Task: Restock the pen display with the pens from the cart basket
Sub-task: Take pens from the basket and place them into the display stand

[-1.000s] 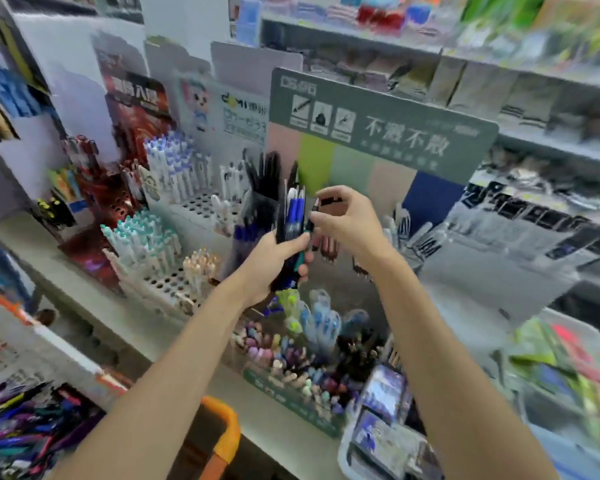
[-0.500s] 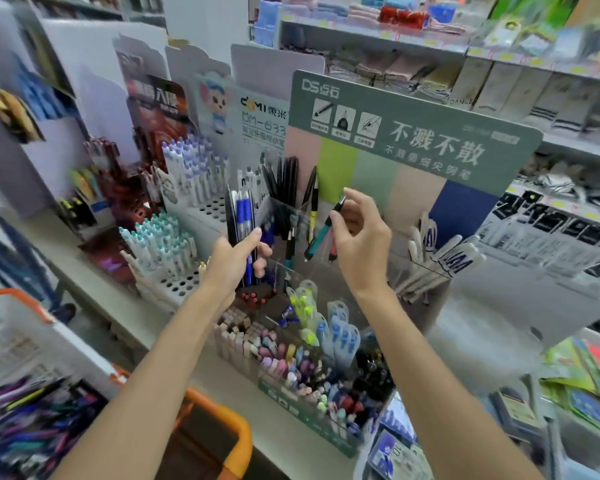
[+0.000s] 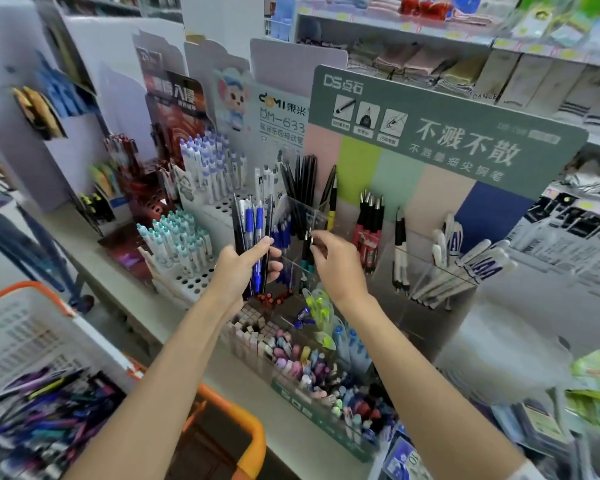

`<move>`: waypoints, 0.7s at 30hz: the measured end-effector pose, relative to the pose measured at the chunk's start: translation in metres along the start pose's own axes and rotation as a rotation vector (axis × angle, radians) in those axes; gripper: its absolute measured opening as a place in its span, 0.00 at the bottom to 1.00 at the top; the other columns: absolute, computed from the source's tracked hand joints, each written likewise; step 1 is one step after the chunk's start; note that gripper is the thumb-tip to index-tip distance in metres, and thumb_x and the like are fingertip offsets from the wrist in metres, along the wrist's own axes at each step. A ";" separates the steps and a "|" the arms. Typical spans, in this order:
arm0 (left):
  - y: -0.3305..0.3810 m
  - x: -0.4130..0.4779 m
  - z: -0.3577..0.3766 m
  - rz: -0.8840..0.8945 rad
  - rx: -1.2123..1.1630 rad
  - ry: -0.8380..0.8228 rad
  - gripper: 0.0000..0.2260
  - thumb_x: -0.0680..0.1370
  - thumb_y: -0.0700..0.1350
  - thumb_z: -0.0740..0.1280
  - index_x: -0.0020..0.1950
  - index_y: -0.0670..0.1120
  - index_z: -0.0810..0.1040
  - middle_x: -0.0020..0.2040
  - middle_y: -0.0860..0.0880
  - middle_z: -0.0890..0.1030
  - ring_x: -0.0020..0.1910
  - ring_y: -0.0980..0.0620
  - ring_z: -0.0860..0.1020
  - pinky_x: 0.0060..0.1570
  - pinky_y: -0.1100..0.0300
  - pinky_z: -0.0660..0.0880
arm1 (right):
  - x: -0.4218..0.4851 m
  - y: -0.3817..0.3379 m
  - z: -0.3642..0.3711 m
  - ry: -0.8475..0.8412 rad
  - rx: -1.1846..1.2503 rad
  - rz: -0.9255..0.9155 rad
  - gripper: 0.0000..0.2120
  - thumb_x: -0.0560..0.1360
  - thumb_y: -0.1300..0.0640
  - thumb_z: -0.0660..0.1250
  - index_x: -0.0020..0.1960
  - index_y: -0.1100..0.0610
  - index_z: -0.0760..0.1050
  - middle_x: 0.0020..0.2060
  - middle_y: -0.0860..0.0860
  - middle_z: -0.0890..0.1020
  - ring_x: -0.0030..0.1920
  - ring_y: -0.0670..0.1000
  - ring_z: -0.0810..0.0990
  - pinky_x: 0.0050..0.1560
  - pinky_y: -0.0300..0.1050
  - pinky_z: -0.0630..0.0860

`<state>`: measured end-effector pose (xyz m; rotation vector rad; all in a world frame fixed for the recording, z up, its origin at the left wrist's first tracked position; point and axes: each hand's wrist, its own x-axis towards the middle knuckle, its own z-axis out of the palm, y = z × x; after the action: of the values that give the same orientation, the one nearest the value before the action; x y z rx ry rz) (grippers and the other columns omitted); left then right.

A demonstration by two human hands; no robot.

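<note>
A stationery shop: tiered cardboard pen displays (image 3: 201, 188) with printed green header signs (image 3: 447, 133), stocked grey metal shelves (image 3: 430, 32), and an orange-rimmed cart basket (image 3: 243, 420).

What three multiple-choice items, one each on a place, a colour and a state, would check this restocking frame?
1. Where does the cart basket lie in the view?
A) lower left
B) on the top shelf
C) right of the display

2. What colour are the grips on the pen bundle in the left hand?
A) red
B) yellow
C) blue

3. What is the right hand doing?
A) resting flat on the shelf
B) pinching a teal-gripped pen
C) reaching into the basket

Answers:
1 A: its orange rim and loose pens fill the lower left corner.
2 C: blue grips show above and below the fingers.
3 B: the fingertips hold the pen upright at the clear compartment.
</note>
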<state>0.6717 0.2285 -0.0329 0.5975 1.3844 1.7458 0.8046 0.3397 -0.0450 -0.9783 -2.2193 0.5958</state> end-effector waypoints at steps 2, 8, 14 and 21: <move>0.000 -0.001 0.001 -0.010 -0.015 -0.020 0.07 0.81 0.43 0.65 0.53 0.39 0.79 0.41 0.46 0.83 0.35 0.51 0.81 0.36 0.59 0.80 | -0.001 -0.001 -0.001 -0.034 -0.001 0.009 0.19 0.82 0.62 0.62 0.72 0.57 0.71 0.65 0.54 0.79 0.59 0.49 0.81 0.60 0.34 0.68; 0.001 0.001 0.006 -0.006 -0.012 -0.082 0.08 0.81 0.43 0.65 0.56 0.39 0.79 0.42 0.47 0.84 0.36 0.52 0.82 0.38 0.59 0.81 | 0.006 -0.017 -0.033 0.177 0.241 -0.006 0.18 0.81 0.61 0.64 0.70 0.56 0.74 0.44 0.47 0.83 0.35 0.40 0.77 0.38 0.31 0.72; 0.008 0.007 0.030 -0.027 -0.010 -0.201 0.08 0.82 0.41 0.65 0.57 0.38 0.76 0.39 0.46 0.81 0.33 0.50 0.79 0.34 0.58 0.78 | 0.029 -0.044 -0.041 0.049 0.377 -0.025 0.23 0.77 0.58 0.71 0.70 0.53 0.70 0.43 0.48 0.83 0.44 0.47 0.83 0.49 0.45 0.81; 0.022 0.021 0.032 -0.002 -0.035 -0.225 0.10 0.82 0.43 0.65 0.59 0.40 0.77 0.47 0.43 0.84 0.41 0.45 0.84 0.40 0.54 0.81 | 0.057 -0.054 -0.050 0.075 0.345 -0.077 0.19 0.75 0.61 0.72 0.64 0.56 0.75 0.42 0.50 0.83 0.43 0.49 0.83 0.50 0.48 0.81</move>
<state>0.6781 0.2617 -0.0058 0.7478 1.1957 1.6421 0.7837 0.3571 0.0438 -0.7216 -1.9912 0.8573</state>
